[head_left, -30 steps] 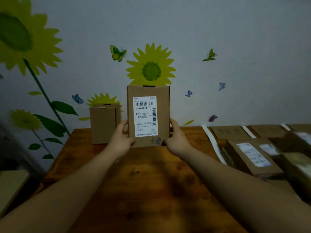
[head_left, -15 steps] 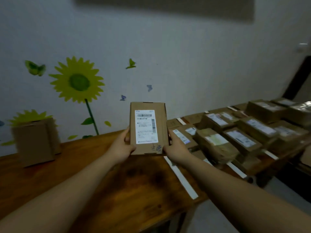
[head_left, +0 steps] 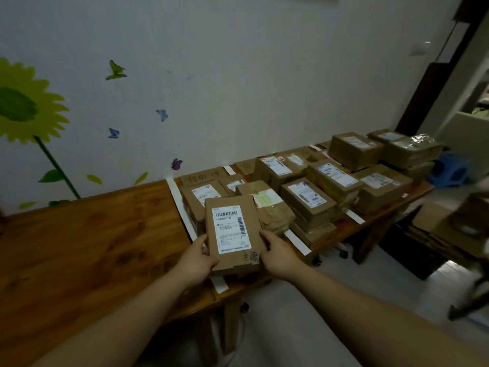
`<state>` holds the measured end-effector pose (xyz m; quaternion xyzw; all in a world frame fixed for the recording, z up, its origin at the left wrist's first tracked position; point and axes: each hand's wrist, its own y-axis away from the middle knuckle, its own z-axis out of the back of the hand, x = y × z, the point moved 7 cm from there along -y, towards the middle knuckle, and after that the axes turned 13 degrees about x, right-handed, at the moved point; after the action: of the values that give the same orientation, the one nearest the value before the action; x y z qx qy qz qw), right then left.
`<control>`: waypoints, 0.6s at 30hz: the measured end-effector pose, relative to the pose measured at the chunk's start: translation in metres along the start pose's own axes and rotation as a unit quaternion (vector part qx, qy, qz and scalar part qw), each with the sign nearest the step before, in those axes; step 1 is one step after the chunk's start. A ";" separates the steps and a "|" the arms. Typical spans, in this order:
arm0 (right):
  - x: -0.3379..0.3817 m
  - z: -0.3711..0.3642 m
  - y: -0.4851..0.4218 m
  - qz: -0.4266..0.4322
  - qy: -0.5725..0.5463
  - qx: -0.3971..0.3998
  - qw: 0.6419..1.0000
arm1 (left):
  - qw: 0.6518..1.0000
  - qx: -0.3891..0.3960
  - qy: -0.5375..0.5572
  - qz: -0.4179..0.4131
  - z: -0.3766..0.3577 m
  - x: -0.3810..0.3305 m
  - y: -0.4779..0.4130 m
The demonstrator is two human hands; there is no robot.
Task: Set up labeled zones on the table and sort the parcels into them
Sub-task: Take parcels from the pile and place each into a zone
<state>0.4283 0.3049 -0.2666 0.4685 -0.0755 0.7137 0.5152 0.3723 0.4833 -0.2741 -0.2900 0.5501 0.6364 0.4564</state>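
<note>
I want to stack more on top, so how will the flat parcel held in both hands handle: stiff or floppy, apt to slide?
The flat parcel probably stays stiff: its cardboard edges look straight between the left hand and right hand. Its broad flat faces suggest it stacks without tipping. The smooth white label might let upper parcels slide.

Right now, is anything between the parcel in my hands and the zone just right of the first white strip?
No loose obstacle. The held parcel, gripped by left hand and right hand, hangs over that zone, but stacked parcels already fill it, so it would probably land on top of them.
</note>
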 end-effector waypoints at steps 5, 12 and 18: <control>-0.015 -0.005 -0.014 -0.019 0.038 0.031 0.999 | 0.999 0.016 -0.021 0.020 -0.012 0.009 -0.009; -0.042 -0.018 -0.041 0.000 0.073 0.124 0.990 | 0.998 -0.002 -0.039 0.047 -0.028 0.021 -0.020; -0.055 -0.007 -0.061 0.092 0.205 0.119 0.967 | 0.989 -0.032 -0.133 0.059 -0.047 0.026 -0.034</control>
<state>0.4751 0.3007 -0.3345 0.3615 0.0747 0.8424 0.3925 0.3856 0.4444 -0.3218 -0.1844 0.4799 0.7127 0.4772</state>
